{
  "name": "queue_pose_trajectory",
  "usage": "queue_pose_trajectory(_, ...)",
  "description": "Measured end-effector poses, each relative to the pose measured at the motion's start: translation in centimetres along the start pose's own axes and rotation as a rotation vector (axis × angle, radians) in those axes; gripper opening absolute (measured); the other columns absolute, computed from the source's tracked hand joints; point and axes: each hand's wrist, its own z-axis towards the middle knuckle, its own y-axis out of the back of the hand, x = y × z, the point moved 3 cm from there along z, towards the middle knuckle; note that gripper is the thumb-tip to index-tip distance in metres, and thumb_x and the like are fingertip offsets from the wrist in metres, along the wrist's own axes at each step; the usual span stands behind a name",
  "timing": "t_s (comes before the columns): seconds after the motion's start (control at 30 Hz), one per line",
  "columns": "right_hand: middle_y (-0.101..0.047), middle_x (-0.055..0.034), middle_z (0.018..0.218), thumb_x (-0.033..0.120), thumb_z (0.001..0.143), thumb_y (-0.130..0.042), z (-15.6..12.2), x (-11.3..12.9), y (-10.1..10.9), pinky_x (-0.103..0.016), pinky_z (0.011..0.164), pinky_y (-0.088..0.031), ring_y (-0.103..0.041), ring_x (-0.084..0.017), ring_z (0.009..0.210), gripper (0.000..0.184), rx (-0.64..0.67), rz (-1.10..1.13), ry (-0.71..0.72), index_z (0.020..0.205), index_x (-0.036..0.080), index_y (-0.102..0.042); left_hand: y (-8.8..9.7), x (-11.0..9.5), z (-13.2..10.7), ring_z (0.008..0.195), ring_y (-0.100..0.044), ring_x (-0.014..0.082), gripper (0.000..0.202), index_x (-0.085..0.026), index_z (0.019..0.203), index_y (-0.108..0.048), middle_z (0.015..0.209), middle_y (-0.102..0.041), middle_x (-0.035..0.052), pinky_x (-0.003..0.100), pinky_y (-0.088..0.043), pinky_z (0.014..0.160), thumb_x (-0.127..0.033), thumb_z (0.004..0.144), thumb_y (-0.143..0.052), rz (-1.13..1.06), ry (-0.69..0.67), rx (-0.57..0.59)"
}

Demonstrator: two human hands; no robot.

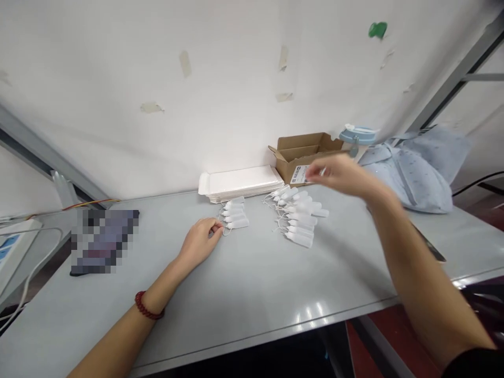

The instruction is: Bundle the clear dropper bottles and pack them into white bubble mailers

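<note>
My left hand [201, 239] rests on the grey table [252, 283] with fingers curled, pinching the string end of a small group of white tube-shaped pieces [235, 214]. My right hand [342, 176], blurred by motion, is raised above the table in front of an open cardboard box [305, 152]; its fingers are pinched on a small white piece. Below it lies a larger row of several white tube-shaped pieces with strings [300, 215]. A stack of flat white cartons [240, 182] lies against the wall behind both groups.
A light blue cloth bag [413, 168] and a pale blue lidded item [357, 135] sit at the right back. A blurred dark object [103, 239] lies at the left. Cables and a white device [11, 247] are at the far left. The table's front edge runs below my arms.
</note>
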Motion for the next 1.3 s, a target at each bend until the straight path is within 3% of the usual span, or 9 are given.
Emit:
queue_pose_trajectory(0.1,-0.065,-0.0006,0.076,0.016,0.080,-0.051,-0.5,-0.5,-1.1,-0.028,0.068,-0.047,-0.060,-0.016,0.075,0.013,0.166,-0.025,0.022,0.075,0.017,-0.063,-0.1,0.0,0.0,0.079,-0.055,0.0203,0.021,-0.021,0.081,-0.061,0.076,-0.063,0.0020,0.030,-0.042,0.068,-0.032,0.081,-0.043,0.001,0.003,0.000)
queue_pose_trajectory(0.37,-0.063,-0.0045,0.097,0.008,0.066,-0.048,-2.1,-1.8,-2.8,-0.027,0.069,-0.046,-0.058,-0.019,0.092,0.030,0.354,-0.060,-0.048,0.092,0.020,-0.059,-0.1,0.1,0.0,0.078,-0.055,0.0202,0.020,-0.022,0.080,-0.060,0.076,-0.063,0.0013,0.029,-0.041,0.067,-0.033,0.082,-0.043,0.018,0.014,0.007)
queue_pose_trajectory(0.53,-0.063,-0.0037,0.095,0.008,0.063,-0.050,-1.8,-2.6,-3.6,-0.025,0.064,-0.045,-0.059,-0.019,0.085,0.030,0.385,-0.112,-0.105,0.089,0.021,-0.058,-0.1,0.0,-0.1,0.080,-0.055,0.0216,0.020,-0.022,0.079,-0.060,0.077,-0.062,0.0021,0.030,-0.041,0.067,-0.033,0.082,-0.043,0.013,0.016,0.013)
queue_pose_trajectory(0.67,-0.062,-0.0043,0.092,0.017,0.065,-0.053,-1.8,-2.6,-3.1,-0.027,0.065,-0.044,-0.057,-0.020,0.083,0.023,0.404,-0.077,-0.115,0.088,0.019,-0.058,0.0,-0.3,-0.2,0.082,-0.055,0.0217,0.020,-0.022,0.080,-0.059,0.079,-0.063,0.0020,0.031,-0.041,0.069,-0.031,0.082,-0.042,-0.011,0.004,0.021)
queue_pose_trajectory(0.87,-0.062,-0.0047,0.092,0.029,0.072,-0.057,-2.2,-2.3,-2.0,-0.033,0.077,-0.044,-0.057,-0.021,0.088,0.020,0.216,0.182,-0.113,0.089,0.020,-0.060,-0.1,-0.4,-0.3,0.084,-0.054,0.0224,0.019,-0.021,0.080,-0.059,0.080,-0.063,0.0029,0.032,-0.042,0.071,-0.028,0.081,-0.042,-0.028,-0.005,0.011)
queue_pose_trajectory(0.97,-0.061,-0.0055,0.092,0.033,0.074,-0.059,-2.2,-0.8,-2.9,-0.034,0.078,-0.044,-0.056,-0.020,0.087,0.021,0.069,0.333,-0.065,0.090,0.019,-0.058,0.1,-0.6,-0.4,0.087,-0.054,0.0233,0.019,-0.019,0.083,-0.060,0.082,-0.063,0.0043,0.033,-0.043,0.072,-0.025,0.081,-0.042,-0.022,0.007,-0.046)
queue_pose_trajectory(1.07,-0.059,-0.0052,0.093,0.036,0.078,-0.057,-2.4,1.9,-4.8,-0.031,0.074,-0.045,-0.056,-0.019,0.086,0.023,0.008,0.524,-0.032,0.095,0.019,-0.054,0.5,-1.1,-0.7,0.088,-0.054,0.0232,0.020,-0.018,0.089,-0.060,0.084,-0.063,0.0052,0.033,-0.043,0.070,-0.023,0.081,-0.042,-0.035,0.022,-0.144)
queue_pose_trajectory(1.17,-0.056,-0.0032,0.088,0.036,0.083,-0.053,-3.2,5.3,-6.9,-0.027,0.065,-0.044,-0.054,-0.015,0.077,0.020,0.077,0.679,-0.005,0.096,0.020,-0.051,1.0,-2.3,-1.3,0.085,-0.054,0.0202,0.023,-0.018,0.098,-0.059,0.088,-0.062,0.0048,0.028,-0.043,0.064,-0.026,0.083,-0.043,-0.130,-0.024,-0.217)
queue_pose_trajectory(1.3,-0.051,0.0005,0.075,0.037,0.088,-0.045,-4.8,8.9,-8.7,-0.026,0.059,-0.040,-0.050,-0.013,0.067,0.016,0.133,0.780,-0.019,0.093,0.021,-0.046,1.2,-4.4,-2.3,0.084,-0.053,0.0162,0.032,-0.018,0.113,-0.052,0.094,-0.062,0.0042,0.024,-0.043,0.062,-0.025,0.082,-0.050,-0.282,-0.166,-0.185)
